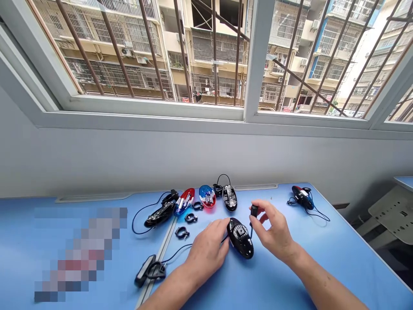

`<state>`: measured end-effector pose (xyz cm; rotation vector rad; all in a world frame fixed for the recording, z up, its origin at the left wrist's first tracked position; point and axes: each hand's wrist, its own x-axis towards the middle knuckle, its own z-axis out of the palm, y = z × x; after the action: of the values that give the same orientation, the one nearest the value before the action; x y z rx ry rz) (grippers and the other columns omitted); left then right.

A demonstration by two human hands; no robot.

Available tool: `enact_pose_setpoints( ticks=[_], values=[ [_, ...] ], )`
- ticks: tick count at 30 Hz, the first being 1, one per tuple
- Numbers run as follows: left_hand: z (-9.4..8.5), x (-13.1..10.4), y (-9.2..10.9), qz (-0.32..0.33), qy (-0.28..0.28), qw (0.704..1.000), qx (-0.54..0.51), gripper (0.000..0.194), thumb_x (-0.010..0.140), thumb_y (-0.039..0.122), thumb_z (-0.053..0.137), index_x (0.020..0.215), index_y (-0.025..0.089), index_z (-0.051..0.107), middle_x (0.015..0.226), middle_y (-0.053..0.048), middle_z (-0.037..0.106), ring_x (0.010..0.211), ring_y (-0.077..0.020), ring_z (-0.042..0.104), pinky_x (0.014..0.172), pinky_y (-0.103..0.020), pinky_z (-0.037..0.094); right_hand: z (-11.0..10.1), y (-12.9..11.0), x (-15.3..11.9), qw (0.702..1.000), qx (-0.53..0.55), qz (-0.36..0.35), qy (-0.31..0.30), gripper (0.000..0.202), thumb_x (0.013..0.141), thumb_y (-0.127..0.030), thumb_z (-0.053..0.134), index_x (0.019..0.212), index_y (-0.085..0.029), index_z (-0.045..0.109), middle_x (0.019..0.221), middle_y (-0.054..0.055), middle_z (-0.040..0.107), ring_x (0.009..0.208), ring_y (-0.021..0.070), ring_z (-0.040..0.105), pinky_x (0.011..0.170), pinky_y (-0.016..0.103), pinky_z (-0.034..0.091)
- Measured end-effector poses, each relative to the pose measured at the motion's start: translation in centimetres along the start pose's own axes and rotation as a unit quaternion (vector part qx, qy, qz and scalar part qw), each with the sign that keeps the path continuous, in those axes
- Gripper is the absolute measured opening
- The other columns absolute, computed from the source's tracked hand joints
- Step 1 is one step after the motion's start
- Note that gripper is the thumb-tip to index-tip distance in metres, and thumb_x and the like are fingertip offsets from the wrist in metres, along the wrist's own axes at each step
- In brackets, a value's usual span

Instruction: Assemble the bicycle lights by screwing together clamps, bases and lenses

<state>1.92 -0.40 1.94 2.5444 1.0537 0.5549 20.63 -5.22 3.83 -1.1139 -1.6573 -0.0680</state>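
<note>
A glossy black oval housing [245,249] lies on the blue table, with a raised square mount on its upper face. My left hand [207,246] grips its left edge, the fingers partly hidden behind it. My right hand [273,228] pinches a small black block [254,210] between thumb and forefinger, just above and right of the housing. A thin dark strip or cord hangs below the block; where it ends I cannot tell. From under my left hand a black cable [179,251] runs left to a black handlebar unit with a ring clamp [156,270].
Several loose black ring clamps [182,233] lie left of my hands. Behind are red-and-blue shells with batteries [207,196], an open black shell [229,198] and a wired black unit [159,214]. Another wired unit [303,197] lies far right. Wall and barred window stand behind.
</note>
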Motion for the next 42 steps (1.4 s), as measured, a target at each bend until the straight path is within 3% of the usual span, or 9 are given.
enact_pose_setpoints(
  ticks=[5,11,15,23,32,42],
  values=[
    [-1.4,0.1,1.4,-0.061,-0.02,0.998,0.004,0.028,0.083,0.015,0.042,0.105,0.019,0.061,0.086,-0.005,0.07,0.079,-0.0253,0.065,0.067,-0.034,0.049,0.1,-0.6,-0.2,0.999,0.03,0.023,-0.012,0.032,0.083,-0.011,0.053,0.112,-0.023,0.051,0.085,0.004,0.064,0.073,0.0151,0.061,0.052,0.023,0.054],
    [-1.5,-0.3,2.4,-0.022,-0.016,0.998,-0.049,0.027,0.077,0.021,0.051,0.104,0.022,0.058,0.095,-0.003,0.069,0.082,-0.024,0.063,0.071,-0.035,0.048,0.5,-1.4,-0.5,0.994,0.086,0.053,-0.028,0.029,0.084,-0.013,0.053,0.11,-0.023,0.052,0.086,0.003,0.063,0.073,0.0141,0.063,0.057,0.024,0.059],
    [-0.7,-0.4,2.0,0.018,-0.034,0.997,-0.06,0.045,0.071,0.023,0.06,0.116,0.02,0.053,0.111,-0.009,0.066,0.097,-0.0292,0.061,0.083,-0.043,0.048,0.3,-1.4,-0.2,0.993,0.094,0.065,-0.037,0.028,0.084,-0.015,0.053,0.11,-0.023,0.053,0.087,0.004,0.065,0.074,0.0148,0.064,0.058,0.025,0.059],
    [0.3,-0.7,0.8,0.081,-0.025,0.995,-0.048,0.059,0.069,0.005,0.051,0.126,0.021,0.049,0.127,-0.01,0.058,0.113,-0.0273,0.056,0.096,-0.043,0.047,-1.9,-0.5,1.5,0.993,0.048,0.085,0.066,0.026,0.084,-0.016,0.052,0.109,-0.023,0.053,0.091,0.004,0.067,0.074,0.0145,0.066,0.056,0.025,0.058],
    [1.5,-0.8,0.8,0.084,0.0,0.995,-0.05,0.047,0.074,0.014,0.059,0.12,0.023,0.054,0.123,-0.011,0.062,0.108,-0.0298,0.059,0.092,-0.047,0.05,-1.3,-0.8,1.1,0.996,0.063,0.05,0.041,0.028,0.085,-0.014,0.051,0.112,-0.023,0.052,0.091,0.005,0.067,0.076,0.0147,0.067,0.056,0.025,0.059],
    [0.6,-0.3,0.1,0.058,-0.006,0.995,-0.078,0.046,0.072,0.012,0.06,0.117,0.022,0.054,0.122,-0.01,0.062,0.109,-0.0278,0.058,0.094,-0.042,0.049,-1.4,-0.6,0.9,0.997,0.049,0.044,0.03,0.03,0.084,-0.012,0.051,0.112,-0.023,0.052,0.092,0.005,0.067,0.076,0.0144,0.065,0.058,0.025,0.059]
  ],
)
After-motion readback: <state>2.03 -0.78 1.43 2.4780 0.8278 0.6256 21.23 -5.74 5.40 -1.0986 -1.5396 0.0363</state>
